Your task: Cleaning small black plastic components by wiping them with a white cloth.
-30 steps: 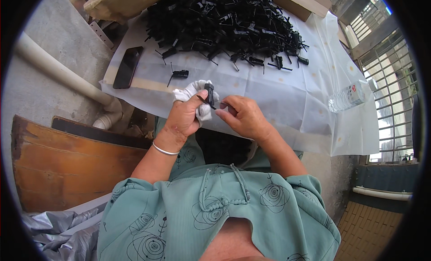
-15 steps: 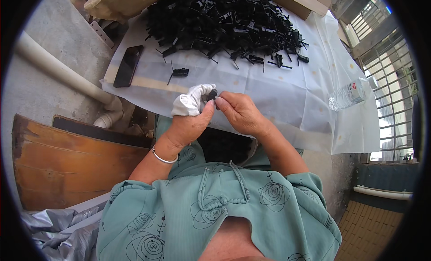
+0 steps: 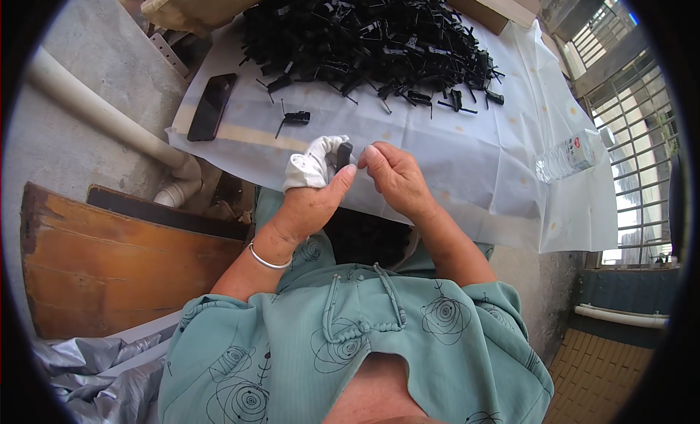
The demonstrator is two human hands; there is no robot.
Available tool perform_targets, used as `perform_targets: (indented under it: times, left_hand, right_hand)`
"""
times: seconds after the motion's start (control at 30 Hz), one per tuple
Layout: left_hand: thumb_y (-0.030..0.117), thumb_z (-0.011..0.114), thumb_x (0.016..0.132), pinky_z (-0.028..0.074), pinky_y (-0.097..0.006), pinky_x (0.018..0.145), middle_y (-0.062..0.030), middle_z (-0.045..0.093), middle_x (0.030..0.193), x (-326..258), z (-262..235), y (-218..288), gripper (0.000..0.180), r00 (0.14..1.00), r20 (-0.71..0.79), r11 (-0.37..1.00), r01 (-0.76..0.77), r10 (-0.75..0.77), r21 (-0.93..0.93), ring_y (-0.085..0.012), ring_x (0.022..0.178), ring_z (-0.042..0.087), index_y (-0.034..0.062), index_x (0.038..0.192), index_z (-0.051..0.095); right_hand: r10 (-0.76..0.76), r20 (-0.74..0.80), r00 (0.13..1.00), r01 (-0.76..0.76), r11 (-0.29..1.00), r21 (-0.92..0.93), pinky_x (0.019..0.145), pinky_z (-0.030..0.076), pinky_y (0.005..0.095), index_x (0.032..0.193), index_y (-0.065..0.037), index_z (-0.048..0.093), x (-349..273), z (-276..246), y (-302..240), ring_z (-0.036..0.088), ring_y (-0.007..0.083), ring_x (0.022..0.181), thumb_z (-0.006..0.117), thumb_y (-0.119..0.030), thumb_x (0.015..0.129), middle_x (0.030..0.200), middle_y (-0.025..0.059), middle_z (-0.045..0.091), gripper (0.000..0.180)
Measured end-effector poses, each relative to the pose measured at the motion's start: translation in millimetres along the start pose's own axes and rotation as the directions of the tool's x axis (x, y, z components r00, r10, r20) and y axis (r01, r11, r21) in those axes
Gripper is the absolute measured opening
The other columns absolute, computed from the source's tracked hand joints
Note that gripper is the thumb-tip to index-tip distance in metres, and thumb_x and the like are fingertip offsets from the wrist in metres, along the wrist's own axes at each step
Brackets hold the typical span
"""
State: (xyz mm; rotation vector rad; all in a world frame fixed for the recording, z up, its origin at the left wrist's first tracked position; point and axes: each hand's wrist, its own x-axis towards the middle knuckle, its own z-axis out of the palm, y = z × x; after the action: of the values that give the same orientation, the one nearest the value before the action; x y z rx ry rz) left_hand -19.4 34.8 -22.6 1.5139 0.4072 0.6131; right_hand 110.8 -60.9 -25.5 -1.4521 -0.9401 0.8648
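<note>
My left hand (image 3: 310, 198), its fingers wrapped in white cloth, pinches a small black plastic part (image 3: 343, 156) just above the near edge of the table. My right hand (image 3: 397, 180) is close beside it, its fingertips at the same part. A large heap of black plastic parts (image 3: 364, 34) lies at the far side of the white sheet (image 3: 452, 154). One loose black part (image 3: 295, 118) lies alone on the sheet, ahead of my left hand.
A dark phone (image 3: 211, 107) lies at the sheet's left edge. A clear water bottle (image 3: 572, 154) lies at the right. A pale pipe (image 3: 102, 114) runs along the left, wooden boards (image 3: 109, 263) stand below it, and a metal grille (image 3: 631, 96) is at the right.
Both hands have stayed together above the table's near edge, turning the small part; the left hand's cloth-wrapped fingers have shifted a little to the left.
</note>
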Motion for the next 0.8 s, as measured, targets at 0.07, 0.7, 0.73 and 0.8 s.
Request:
perform_targets:
  times: [0.07, 0.7, 0.73, 0.8]
  left_hand:
    - [0.005, 0.052, 0.087, 0.044, -0.022, 0.065, -0.0054, 0.055, 0.089, 1.6, -1.5, 1.7, 0.032, 0.999, 0.008, 0.995, 0.038, -0.037, -0.096, -0.0105, 0.073, 0.051, 0.0018, 0.118, 0.044]
    - [0.005, 0.041, 0.086, 0.036, -0.018, 0.056, -0.0019, 0.051, 0.085, -0.4, -10.3, 2.9, 0.023, 0.995, 0.101, 1.000, 0.008, -0.010, 0.021, -0.0043, 0.067, 0.043, 0.0026, 0.108, 0.046]
    - [0.005, 0.041, 0.086, 0.036, -0.018, 0.056, -0.0019, 0.051, 0.085, -0.8, -8.8, 3.1, 0.023, 0.995, 0.102, 1.000, 0.008, -0.010, 0.018, -0.0043, 0.067, 0.043, 0.0026, 0.108, 0.046]
    - [0.005, 0.043, 0.085, 0.043, -0.027, 0.070, -0.0061, 0.052, 0.085, -2.7, -5.3, 4.0, 0.022, 0.972, 0.115, 0.910, -0.230, 0.203, 0.344, -0.0124, 0.079, 0.050, 0.0016, 0.107, 0.045]
  right_hand:
    - [-0.135, -0.027, 0.990, 0.120, 0.944, -0.308, 0.054, 0.039, 0.0226, 0.091, 0.000, 0.061, 1.4, -6.4, 5.9, 0.045, 0.0062, 0.060, 0.055, -0.017, 0.088, 0.066, -0.0015, 0.053, 0.019]
    - [-0.210, 0.114, 0.971, 0.234, 0.932, -0.276, 0.057, 0.041, 0.0274, 0.084, 0.000, 0.054, -0.7, 7.1, -17.7, 0.042, 0.0133, 0.058, 0.054, -0.014, 0.088, 0.062, 0.0074, 0.050, 0.016]
    - [-0.177, 0.143, 0.974, 0.214, 0.929, -0.303, 0.057, 0.041, 0.0289, 0.081, 0.001, 0.054, 1.2, 8.0, -17.8, 0.042, 0.0142, 0.058, 0.052, -0.016, 0.090, 0.062, 0.0082, 0.050, 0.019]
    - [-0.142, 0.172, 0.975, 0.193, 0.923, -0.333, 0.058, 0.042, 0.0303, 0.079, 0.002, 0.054, 4.7, 12.0, -15.8, 0.042, 0.0151, 0.058, 0.049, -0.018, 0.091, 0.062, 0.0091, 0.051, 0.023]
